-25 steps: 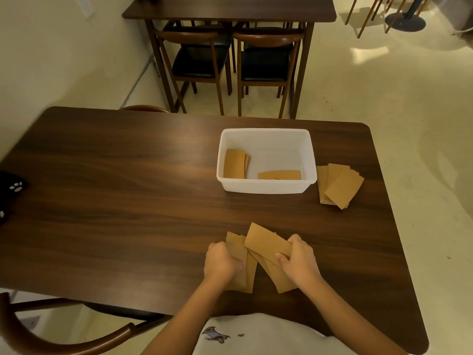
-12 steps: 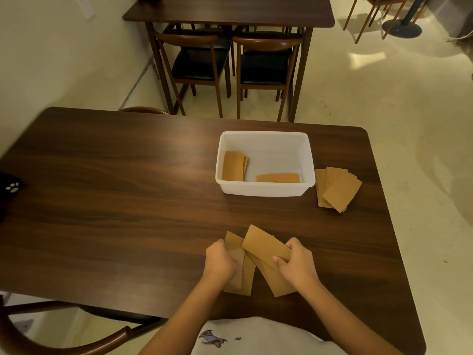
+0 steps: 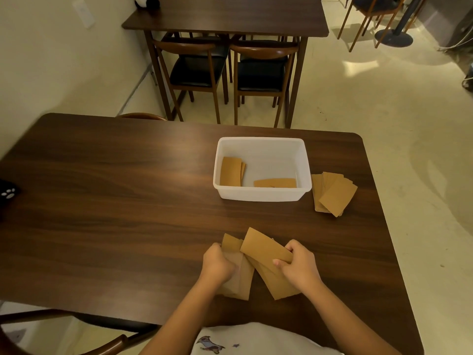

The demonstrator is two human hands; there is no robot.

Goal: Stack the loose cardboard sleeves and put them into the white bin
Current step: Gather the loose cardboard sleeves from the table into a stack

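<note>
Several brown cardboard sleeves (image 3: 261, 245) lie fanned on the dark wooden table (image 3: 115, 213) near its front edge. My left hand (image 3: 217, 265) is closed on the left sleeves of the fan. My right hand (image 3: 298, 265) pinches the top sleeve at its right end, above the rest. The white bin (image 3: 261, 196) stands beyond them with two small piles of sleeves inside, one at its left (image 3: 230, 171) and one at its front (image 3: 275, 183). Another loose pile of sleeves (image 3: 332, 193) lies on the table just right of the bin.
A black object with a white paw print (image 3: 7, 194) sits at the table's left edge. A curved wooden chair back (image 3: 64, 347) is at the lower left. Behind stands a second table (image 3: 230, 16) with two dark-seated chairs (image 3: 225, 67).
My hands and the fanned sleeves have hardly moved; the right hand has drawn the top sleeve slightly closer to the left hand's sleeves. The camera has tilted a little.
</note>
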